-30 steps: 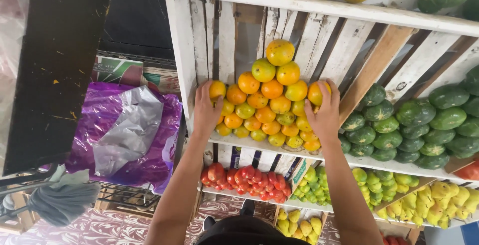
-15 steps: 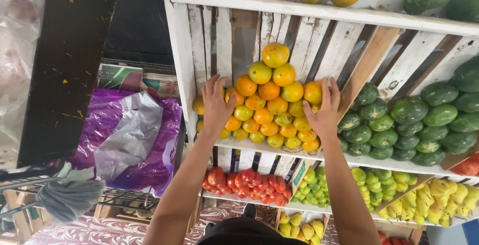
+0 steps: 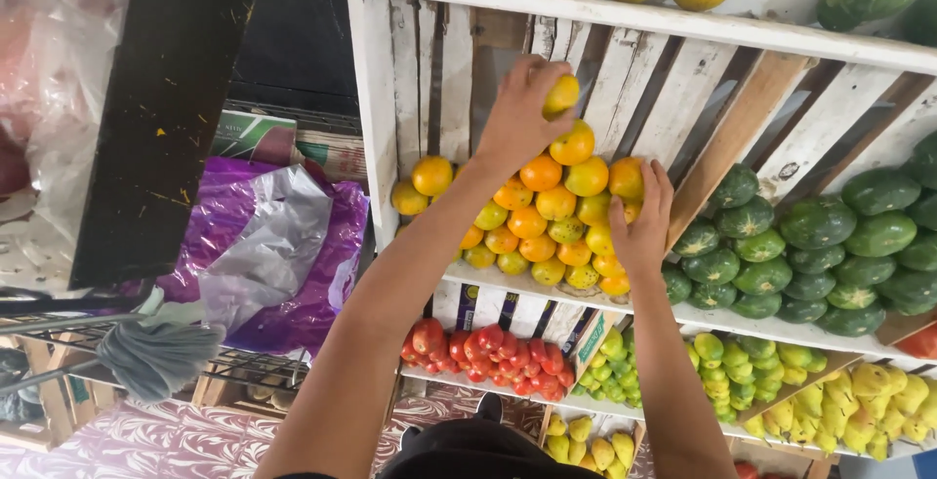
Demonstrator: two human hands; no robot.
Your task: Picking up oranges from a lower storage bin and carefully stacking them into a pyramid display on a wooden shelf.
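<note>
White slatted wooden crate shelf (image 3: 683,69) fills the upper centre and right of the frame, tilted display. Purple plastic bag (image 3: 264,245) left of centre, below a dark board (image 3: 166,99) at upper left. Dark green round fruits (image 3: 830,245) stacked at right, in the compartment past a diagonal wooden divider (image 3: 732,138). Pile of orange and yellow-green citrus (image 3: 547,216) sits in the crate's left compartment, centre frame. Lower shelf: red tomatoes (image 3: 478,352) bottom centre, small green fruits (image 3: 752,362) and yellow fruits (image 3: 878,401) bottom right. Mop head (image 3: 156,352) lower left. Left hand (image 3: 517,118) is above the pile top, fingers curled tight around a yellow-green citrus fruit (image 3: 561,94), held against the crate's back slats just above the heap. Right hand (image 3: 644,225) is flat and spread, fingers apart, palm pressed on the right flank of the pile, touching several fruits, gripping none.
</note>
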